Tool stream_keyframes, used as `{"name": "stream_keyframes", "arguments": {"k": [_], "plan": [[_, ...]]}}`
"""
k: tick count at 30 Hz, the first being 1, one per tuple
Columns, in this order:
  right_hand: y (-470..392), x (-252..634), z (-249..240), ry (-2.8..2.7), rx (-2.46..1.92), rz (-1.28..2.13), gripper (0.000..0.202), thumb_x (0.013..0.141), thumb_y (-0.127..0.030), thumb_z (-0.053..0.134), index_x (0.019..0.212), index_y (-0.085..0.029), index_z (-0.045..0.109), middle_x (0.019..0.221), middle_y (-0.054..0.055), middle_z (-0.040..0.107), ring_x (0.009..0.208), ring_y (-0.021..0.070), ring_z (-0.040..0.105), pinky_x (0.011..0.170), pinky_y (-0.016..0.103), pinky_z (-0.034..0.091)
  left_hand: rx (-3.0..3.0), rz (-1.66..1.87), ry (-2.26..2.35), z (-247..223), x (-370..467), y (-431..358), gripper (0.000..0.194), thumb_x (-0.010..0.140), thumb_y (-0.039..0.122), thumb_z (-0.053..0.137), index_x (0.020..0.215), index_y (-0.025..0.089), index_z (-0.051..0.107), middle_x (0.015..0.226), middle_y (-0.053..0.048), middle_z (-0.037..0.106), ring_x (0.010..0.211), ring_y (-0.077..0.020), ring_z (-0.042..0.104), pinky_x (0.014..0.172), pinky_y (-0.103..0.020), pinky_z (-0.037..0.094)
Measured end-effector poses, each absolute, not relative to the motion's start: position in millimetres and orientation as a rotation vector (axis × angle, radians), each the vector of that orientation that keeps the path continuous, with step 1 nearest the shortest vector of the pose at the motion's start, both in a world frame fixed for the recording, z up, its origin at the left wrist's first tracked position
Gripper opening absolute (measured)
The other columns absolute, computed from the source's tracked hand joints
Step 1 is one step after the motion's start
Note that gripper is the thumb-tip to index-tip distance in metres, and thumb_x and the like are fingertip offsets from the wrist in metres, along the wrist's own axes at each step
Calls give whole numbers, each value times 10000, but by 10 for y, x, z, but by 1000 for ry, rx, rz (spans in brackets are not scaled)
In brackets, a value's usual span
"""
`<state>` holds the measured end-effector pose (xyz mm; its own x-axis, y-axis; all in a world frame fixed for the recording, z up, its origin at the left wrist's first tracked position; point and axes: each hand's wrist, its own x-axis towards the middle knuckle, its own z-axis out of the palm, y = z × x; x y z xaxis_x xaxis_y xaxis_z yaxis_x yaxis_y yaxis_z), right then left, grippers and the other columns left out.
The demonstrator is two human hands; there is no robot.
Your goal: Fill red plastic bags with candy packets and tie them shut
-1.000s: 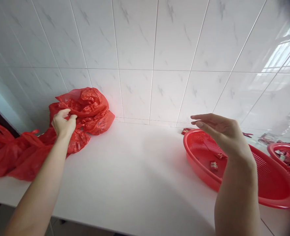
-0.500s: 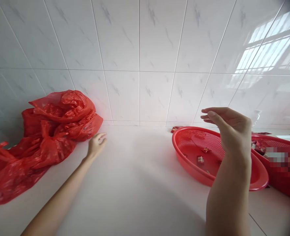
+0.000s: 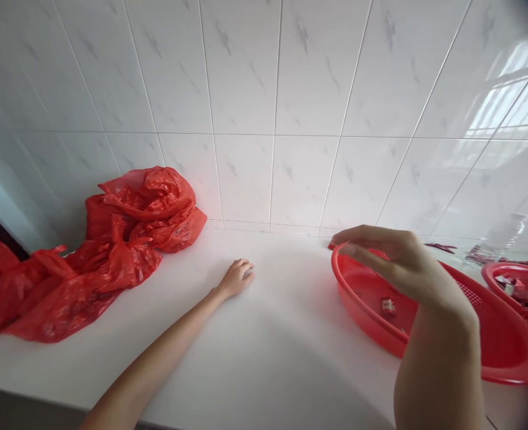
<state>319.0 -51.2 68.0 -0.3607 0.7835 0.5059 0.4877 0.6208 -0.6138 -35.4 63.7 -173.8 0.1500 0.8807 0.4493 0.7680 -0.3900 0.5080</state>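
Note:
Low over the white countertop (image 3: 286, 334), my left hand (image 3: 238, 278) has loosely bent fingers, its thumb apart and nothing visible in it. My right hand (image 3: 396, 263) reaches leftward across an oval red plastic basket (image 3: 371, 325), with fingers and thumb stretched out. Its fingertips are at the basket's far left rim, beside a small red packet (image 3: 331, 245) partly hidden by them. Whether they touch the packet or the rim, I cannot tell. Inside the basket lies a small red-and-white wrapped piece (image 3: 387, 307); my forearm hides part of the interior.
Crumpled red plastic bags (image 3: 143, 221) lie piled on the left. A second red basket (image 3: 515, 283) with wrapped items stands at far right, near a clear plastic bottle or container (image 3: 492, 248). A red-handled thing (image 3: 441, 247) lies by the tiled wall (image 3: 246, 173).
My left hand has moved right, away from the red bags. My right hand has come down and left to the basket's rim. The view has turned left.

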Motion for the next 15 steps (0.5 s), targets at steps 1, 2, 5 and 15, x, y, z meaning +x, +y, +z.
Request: {"name": "stream_keyframes", "arguments": {"k": [1,2,5,15], "plan": [[-521,3101,660,-2141,-950,492,270,893,-435,644,1051,-240,743,999,60,749,943,217,702,805,329,566,2260,1071,1626,-1731,-364,642,288,846,365,581,1049,218,721,1170,-93,684,1153,-279,606,1023,-460,490],[-538,2990,620,-2246,-889,533,268,905,-417,629,1071,-238,737,1015,61,745,937,208,699,801,319,563,2262,1085,1613,-1712,-384,652,275,844,360,585,1038,221,723,1151,-87,694,1130,-268,622,1006,-443,505],[-638,2598,306,-2515,-609,693,266,924,-332,591,1110,-196,724,965,73,742,823,168,685,739,271,543,2257,1186,1587,-1539,-559,710,209,828,310,600,974,229,725,1067,-63,722,1027,-225,669,959,-376,536],[-938,2119,-1567,-2770,-225,1191,98,864,-151,600,867,-180,693,771,-14,661,658,79,542,613,158,388,1687,2086,2011,230,-2275,995,561,850,94,536,1358,13,313,1255,-181,469,1142,-248,463,1110,-591,236]]}}
